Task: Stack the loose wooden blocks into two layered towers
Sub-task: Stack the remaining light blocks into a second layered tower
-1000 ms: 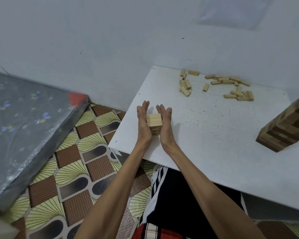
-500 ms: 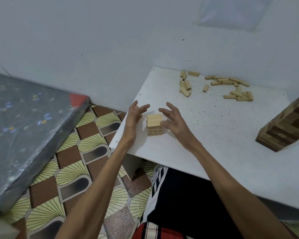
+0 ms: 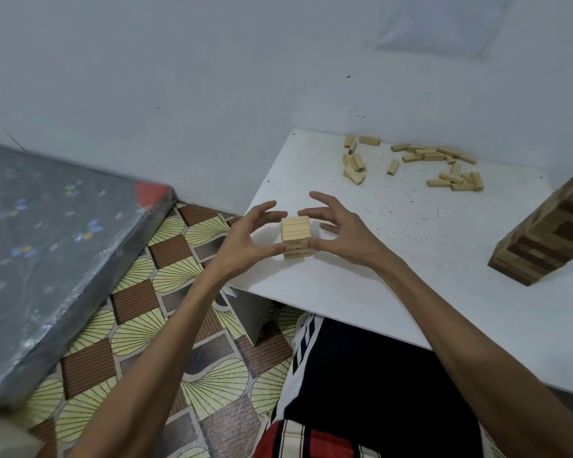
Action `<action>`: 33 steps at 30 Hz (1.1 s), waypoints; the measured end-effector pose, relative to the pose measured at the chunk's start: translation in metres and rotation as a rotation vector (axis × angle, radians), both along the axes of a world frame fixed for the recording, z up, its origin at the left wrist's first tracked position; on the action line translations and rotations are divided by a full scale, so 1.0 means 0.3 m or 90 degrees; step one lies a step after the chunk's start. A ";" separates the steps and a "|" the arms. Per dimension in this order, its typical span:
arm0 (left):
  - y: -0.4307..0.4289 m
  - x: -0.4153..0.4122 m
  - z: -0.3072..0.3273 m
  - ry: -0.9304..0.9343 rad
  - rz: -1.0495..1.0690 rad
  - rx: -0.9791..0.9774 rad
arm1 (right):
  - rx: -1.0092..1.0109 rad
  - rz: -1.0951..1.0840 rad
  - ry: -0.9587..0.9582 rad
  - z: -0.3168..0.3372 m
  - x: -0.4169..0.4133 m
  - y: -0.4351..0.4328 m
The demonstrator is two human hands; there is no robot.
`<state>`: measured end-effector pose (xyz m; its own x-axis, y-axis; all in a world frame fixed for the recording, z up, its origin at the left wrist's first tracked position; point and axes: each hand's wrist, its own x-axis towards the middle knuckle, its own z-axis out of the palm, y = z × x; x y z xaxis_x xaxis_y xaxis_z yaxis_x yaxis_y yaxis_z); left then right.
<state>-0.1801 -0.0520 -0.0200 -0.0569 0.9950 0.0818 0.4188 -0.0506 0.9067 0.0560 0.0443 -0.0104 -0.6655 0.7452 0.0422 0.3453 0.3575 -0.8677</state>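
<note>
A small tower of light wooden blocks (image 3: 296, 237) stands near the left front corner of the white table (image 3: 411, 276). My left hand (image 3: 245, 241) is at its left side and my right hand (image 3: 339, 233) at its right side. Both have their fingers spread and loosely bent. The two thumb tips touch the tower's lower layers, and the index fingers hover beside its top without clasping it. Several loose light blocks (image 3: 414, 163) lie scattered at the far side of the table.
A tall tower of darker mixed wood (image 3: 549, 233) stands at the table's right, cut off by the frame edge. A wrapped grey mattress (image 3: 47, 252) lies on the patterned floor (image 3: 139, 332) to the left. The wall is close behind the table.
A second ago both palms pressed flat against the tower's sides. They then pulled apart, and now they have come back in with spread fingers, thumbs touching the tower.
</note>
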 end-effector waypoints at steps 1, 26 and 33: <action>0.001 0.003 0.002 0.002 0.006 0.008 | -0.001 -0.003 -0.001 0.001 -0.002 -0.002; 0.009 0.012 -0.002 0.046 0.048 0.065 | 0.004 -0.038 0.037 -0.005 0.001 -0.012; 0.004 0.026 -0.002 0.039 0.057 0.048 | 0.014 -0.040 0.036 -0.006 0.009 -0.010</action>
<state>-0.1725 -0.0509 -0.0205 -0.1376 0.9772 0.1615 0.4787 -0.0771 0.8746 0.0586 0.0414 -0.0122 -0.6133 0.7841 0.0950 0.3182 0.3554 -0.8789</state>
